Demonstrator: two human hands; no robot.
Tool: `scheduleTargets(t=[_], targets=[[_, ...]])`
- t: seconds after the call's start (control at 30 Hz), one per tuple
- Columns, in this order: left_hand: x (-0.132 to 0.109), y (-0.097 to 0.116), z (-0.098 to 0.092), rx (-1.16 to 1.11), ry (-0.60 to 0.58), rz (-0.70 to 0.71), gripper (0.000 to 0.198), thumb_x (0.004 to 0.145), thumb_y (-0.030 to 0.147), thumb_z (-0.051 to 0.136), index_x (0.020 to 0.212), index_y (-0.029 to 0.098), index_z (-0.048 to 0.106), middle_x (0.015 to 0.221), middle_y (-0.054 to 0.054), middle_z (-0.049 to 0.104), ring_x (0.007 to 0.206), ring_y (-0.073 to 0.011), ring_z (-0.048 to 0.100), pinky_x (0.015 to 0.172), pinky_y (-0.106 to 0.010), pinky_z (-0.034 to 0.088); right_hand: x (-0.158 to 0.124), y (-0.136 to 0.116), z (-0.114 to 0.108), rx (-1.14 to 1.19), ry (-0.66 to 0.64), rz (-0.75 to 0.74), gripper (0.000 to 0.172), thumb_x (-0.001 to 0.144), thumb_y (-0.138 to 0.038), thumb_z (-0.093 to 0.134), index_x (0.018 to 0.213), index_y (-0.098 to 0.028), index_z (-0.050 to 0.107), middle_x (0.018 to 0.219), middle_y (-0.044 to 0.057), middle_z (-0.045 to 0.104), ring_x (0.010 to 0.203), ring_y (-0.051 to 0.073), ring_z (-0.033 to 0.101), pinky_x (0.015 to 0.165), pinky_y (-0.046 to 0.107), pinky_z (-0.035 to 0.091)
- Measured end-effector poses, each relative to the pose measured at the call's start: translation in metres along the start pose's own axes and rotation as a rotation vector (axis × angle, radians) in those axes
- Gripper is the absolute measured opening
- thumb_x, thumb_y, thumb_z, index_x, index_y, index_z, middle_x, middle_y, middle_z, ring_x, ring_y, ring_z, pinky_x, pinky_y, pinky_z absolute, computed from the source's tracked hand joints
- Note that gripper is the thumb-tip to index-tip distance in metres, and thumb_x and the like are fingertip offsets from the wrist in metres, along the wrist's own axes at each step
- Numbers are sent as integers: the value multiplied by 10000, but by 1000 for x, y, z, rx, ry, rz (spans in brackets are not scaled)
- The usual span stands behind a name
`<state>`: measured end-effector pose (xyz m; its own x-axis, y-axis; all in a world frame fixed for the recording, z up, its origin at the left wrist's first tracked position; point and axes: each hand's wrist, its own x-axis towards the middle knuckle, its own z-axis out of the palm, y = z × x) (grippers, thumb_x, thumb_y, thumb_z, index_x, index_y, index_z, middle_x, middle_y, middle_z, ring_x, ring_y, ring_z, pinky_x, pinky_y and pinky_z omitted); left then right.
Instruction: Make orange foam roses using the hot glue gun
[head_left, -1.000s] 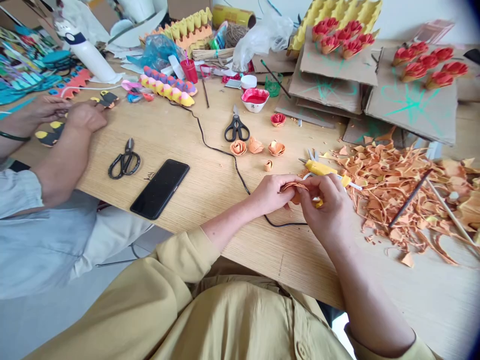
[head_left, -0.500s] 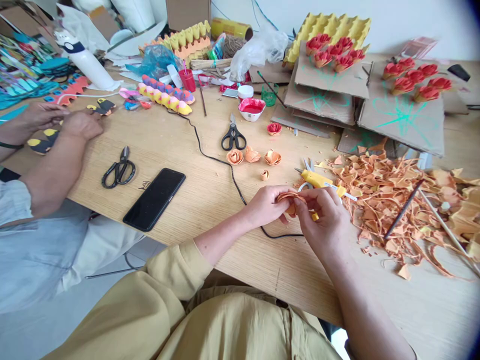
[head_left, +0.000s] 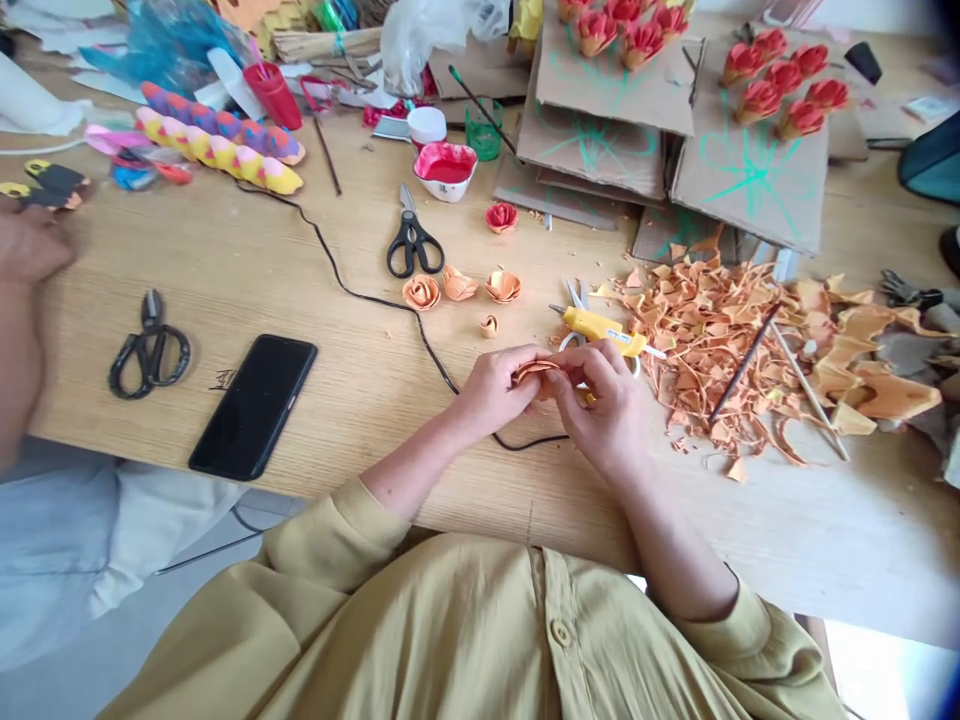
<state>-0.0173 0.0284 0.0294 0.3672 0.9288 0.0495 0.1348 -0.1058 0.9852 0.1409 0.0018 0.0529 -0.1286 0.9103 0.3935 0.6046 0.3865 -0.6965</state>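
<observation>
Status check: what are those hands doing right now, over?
Left hand, right hand both pinch orange paper curl. Glue gun just behind, black cord underneath.

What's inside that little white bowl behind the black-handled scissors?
The white bowl holds red paint, pooled across its inside. The paint covers the bowl's bottom, so anything sunk in it cannot be seen.

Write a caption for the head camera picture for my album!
Left hand and right hand hold an orange paper rose over the table, beside a yellow glue gun and orange scraps.
</observation>
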Motion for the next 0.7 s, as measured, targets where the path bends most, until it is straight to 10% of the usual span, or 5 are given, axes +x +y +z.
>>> scheduleTargets(t=[0.7], targets=[[0, 7, -1, 44, 31, -73, 332, 858, 68, 489, 1073, 149, 729, 826, -9, 710, 510, -65, 623, 486, -135, 526, 1, 6, -2, 45, -28, 41, 112, 935, -145, 571, 990, -225, 628, 893, 32, 588, 700, 163, 575, 644, 318, 515]])
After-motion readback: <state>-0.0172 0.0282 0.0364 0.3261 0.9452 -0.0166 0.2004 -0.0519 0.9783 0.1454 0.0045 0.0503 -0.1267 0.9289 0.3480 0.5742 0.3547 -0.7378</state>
